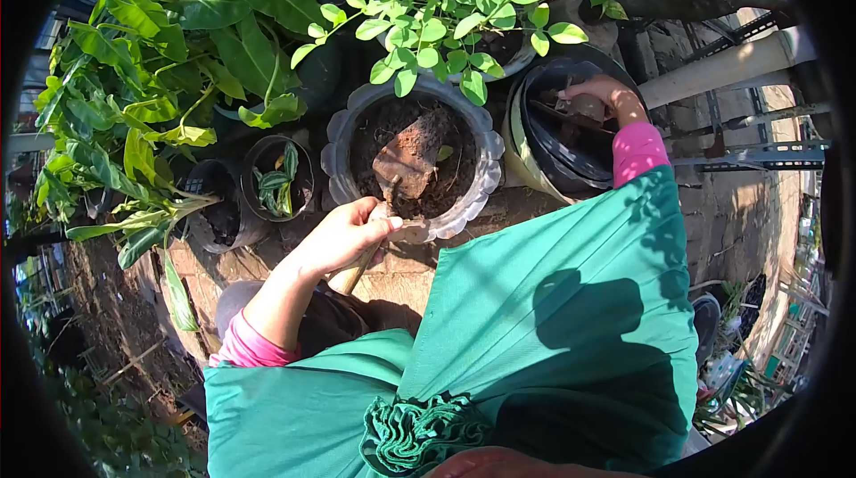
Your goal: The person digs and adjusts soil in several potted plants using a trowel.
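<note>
Sunlit brick paving [406, 282], broad-leaved greenery [169, 41] on the left, metal racking [758, 157] on the right.

Leafy branches [432, 28] overhang the far rim of the grey pot [488, 170] (near side open)

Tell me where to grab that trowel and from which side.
Grip the trowel by its wooden handle, coming from the near side: its blade lies soil-caked in the scalloped pot, and the handle slants back toward the body, where the left hand wraps it.
</note>
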### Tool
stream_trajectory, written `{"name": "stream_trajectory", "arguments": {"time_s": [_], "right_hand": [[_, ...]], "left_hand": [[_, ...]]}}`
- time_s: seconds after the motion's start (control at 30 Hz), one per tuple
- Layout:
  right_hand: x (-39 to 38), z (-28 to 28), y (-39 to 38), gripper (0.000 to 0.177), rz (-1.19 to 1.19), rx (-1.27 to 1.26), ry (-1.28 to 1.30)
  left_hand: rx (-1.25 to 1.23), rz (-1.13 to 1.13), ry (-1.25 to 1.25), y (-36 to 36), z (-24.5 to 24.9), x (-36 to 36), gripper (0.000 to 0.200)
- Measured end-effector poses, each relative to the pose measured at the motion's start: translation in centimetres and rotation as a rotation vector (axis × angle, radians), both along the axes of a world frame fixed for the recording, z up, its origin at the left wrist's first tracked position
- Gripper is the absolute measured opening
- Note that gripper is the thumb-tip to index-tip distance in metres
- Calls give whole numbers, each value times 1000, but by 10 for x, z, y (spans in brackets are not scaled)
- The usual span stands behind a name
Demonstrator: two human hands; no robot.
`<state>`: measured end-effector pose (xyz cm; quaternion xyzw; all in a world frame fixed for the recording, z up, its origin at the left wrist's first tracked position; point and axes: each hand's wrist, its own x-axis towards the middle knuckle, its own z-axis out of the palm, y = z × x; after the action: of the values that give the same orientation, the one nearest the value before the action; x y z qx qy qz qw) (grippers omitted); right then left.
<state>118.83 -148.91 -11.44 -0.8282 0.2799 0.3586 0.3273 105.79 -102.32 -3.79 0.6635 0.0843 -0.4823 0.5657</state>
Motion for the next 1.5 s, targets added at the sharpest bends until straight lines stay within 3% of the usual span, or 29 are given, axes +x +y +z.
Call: {"name": "stream_trajectory", "arguments": {"time_s": [0.13,0.23,0.37,0.6,0.67,0.77,1.1,1.33,1.47,1.5], "right_hand": [[-11,13,4,39,-93,15,-69],[-18,13,-11,38,-234,122,-97],[-26,18,-12,37,-205,56,-145],[-29,-4,-42,48,-447,80,-154],[-35,-1,-44,53,-478,203,-194],[-43,16,-52,49,-629,207,-331],[-133,126,-53,30,-741,400,-805],[-218,162,72,50,-506,540,-985],[-229,135,152,48,-507,797,-955],[-229,134,167,41,-476,899,-841]], "left_hand": [[-17,-7,1,6,-4,-1,30],[-27,10,4,4,3,0,28],[-48,33,30,4,3,0,27],[-52,10,11,4,2,2,27],[-62,10,23,4,2,2,26],[-77,21,24,6,-1,2,25],[-90,31,51,7,-1,5,27],[-85,43,50,12,-11,-1,28],[-137,83,46,14,-17,-8,28],[-154,92,25,14,-18,-11,28]]}}
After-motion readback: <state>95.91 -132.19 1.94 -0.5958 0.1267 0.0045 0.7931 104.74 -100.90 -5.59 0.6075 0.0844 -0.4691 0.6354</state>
